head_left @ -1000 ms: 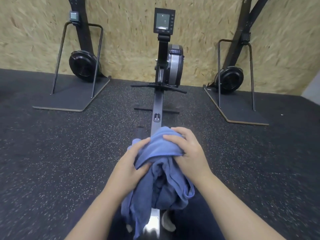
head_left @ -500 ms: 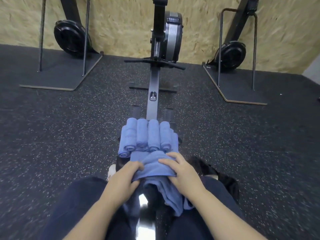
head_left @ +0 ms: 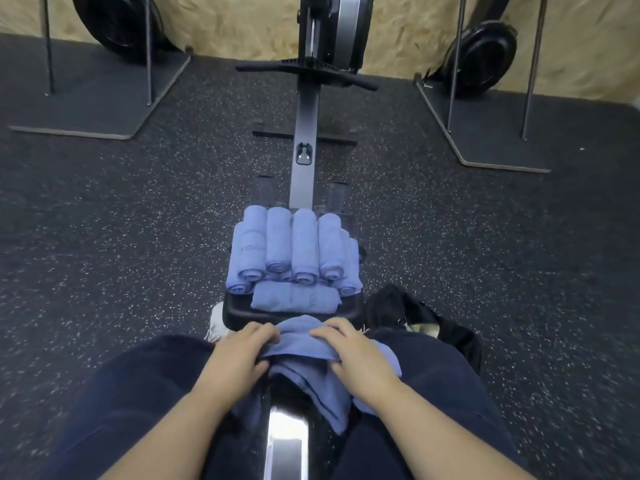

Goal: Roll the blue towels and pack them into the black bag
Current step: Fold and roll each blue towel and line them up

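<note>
The black bag (head_left: 419, 317) lies half hidden behind the right knee on the floor. Rolled towels (head_left: 294, 251) crowd the rower seat (head_left: 239, 308) (seven ends countable, lower ones obscured). Left hand (head_left: 239, 355) and right hand (head_left: 349, 355) fingers clutch one loose towel (head_left: 298, 341) on the lap.

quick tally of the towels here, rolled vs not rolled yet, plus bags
Rolled blue towels on the rower seat: at least 7 showing (some ends between them are unclear)
Unrolled blue towel, gripped by the left hand and right hand: 1
Black bag: 1
Total: at least 9
</note>
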`<state>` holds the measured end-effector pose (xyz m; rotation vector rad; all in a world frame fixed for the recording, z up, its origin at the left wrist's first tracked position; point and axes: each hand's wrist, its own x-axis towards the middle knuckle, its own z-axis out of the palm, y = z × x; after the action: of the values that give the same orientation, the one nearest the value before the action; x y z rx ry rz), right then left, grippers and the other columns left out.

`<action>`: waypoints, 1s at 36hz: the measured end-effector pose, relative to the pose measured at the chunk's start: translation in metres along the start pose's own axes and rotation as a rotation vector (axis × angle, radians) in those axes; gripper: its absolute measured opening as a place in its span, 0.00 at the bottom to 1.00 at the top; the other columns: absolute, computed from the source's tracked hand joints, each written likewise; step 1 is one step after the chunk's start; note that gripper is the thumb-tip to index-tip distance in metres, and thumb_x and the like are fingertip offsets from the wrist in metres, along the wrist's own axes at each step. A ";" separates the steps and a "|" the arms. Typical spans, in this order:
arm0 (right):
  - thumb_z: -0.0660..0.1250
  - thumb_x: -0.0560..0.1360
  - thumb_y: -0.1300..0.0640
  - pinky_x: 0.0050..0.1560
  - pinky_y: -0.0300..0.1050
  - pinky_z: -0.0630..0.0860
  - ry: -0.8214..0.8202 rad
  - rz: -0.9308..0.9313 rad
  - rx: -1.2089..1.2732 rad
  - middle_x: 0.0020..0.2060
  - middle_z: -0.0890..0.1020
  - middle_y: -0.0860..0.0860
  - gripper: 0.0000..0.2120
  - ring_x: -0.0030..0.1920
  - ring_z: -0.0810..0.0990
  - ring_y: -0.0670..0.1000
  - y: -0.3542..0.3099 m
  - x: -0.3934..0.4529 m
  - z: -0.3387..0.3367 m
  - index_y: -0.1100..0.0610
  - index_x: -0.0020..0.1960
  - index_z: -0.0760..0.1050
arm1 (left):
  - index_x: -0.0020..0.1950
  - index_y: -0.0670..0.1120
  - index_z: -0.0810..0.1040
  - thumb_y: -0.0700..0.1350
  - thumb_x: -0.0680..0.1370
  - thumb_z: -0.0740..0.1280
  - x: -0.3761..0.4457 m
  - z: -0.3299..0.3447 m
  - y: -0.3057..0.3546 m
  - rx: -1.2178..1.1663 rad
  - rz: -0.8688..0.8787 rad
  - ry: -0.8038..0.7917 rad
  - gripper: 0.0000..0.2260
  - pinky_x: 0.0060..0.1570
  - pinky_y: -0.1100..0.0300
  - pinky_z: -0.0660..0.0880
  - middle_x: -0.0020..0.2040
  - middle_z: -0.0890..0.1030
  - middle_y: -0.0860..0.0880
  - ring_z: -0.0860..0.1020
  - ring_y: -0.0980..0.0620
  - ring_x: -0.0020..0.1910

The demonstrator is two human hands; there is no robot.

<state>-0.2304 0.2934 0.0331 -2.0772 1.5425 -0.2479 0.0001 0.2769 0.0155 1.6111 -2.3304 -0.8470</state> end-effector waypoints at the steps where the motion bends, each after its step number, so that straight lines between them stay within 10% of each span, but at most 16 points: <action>1: 0.61 0.75 0.64 0.53 0.41 0.68 -0.008 0.001 -0.009 0.67 0.67 0.47 0.23 0.60 0.73 0.52 0.001 0.002 0.001 0.49 0.69 0.69 | 0.53 0.59 0.62 0.41 0.70 0.66 0.002 0.002 -0.003 -0.002 -0.005 -0.008 0.20 0.50 0.52 0.72 0.53 0.72 0.57 0.75 0.47 0.49; 11: 0.61 0.73 0.66 0.45 0.44 0.64 0.007 0.036 0.026 0.55 0.73 0.52 0.11 0.45 0.70 0.52 0.015 0.022 0.009 0.61 0.55 0.71 | 0.52 0.56 0.71 0.48 0.65 0.61 0.020 0.010 -0.020 -0.024 -0.050 0.024 0.16 0.44 0.56 0.68 0.51 0.76 0.58 0.76 0.49 0.48; 19: 0.61 0.72 0.66 0.44 0.43 0.68 -0.019 0.179 -0.004 0.48 0.74 0.47 0.11 0.42 0.71 0.50 0.032 0.026 0.013 0.51 0.48 0.68 | 0.51 0.54 0.76 0.39 0.71 0.67 0.040 0.025 -0.025 -0.038 -0.091 -0.032 0.13 0.46 0.60 0.67 0.48 0.74 0.61 0.76 0.53 0.49; 26: 0.64 0.78 0.54 0.44 0.28 0.64 0.001 0.187 0.033 0.44 0.79 0.46 0.06 0.42 0.71 0.43 0.034 0.027 0.011 0.55 0.52 0.76 | 0.47 0.56 0.79 0.44 0.77 0.66 0.044 0.026 -0.025 -0.120 -0.188 -0.035 0.07 0.43 0.61 0.69 0.44 0.81 0.59 0.77 0.57 0.44; 36: 0.59 0.81 0.51 0.50 0.47 0.69 -0.018 0.152 0.052 0.42 0.79 0.52 0.13 0.46 0.76 0.52 0.013 0.021 -0.002 0.59 0.48 0.75 | 0.51 0.55 0.80 0.46 0.78 0.66 0.035 0.006 -0.005 -0.250 -0.123 0.169 0.05 0.50 0.56 0.75 0.45 0.82 0.60 0.79 0.57 0.47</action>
<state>-0.2346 0.2703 0.0247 -1.9066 1.6557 -0.2107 -0.0127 0.2458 0.0016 1.6592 -1.9438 -0.9435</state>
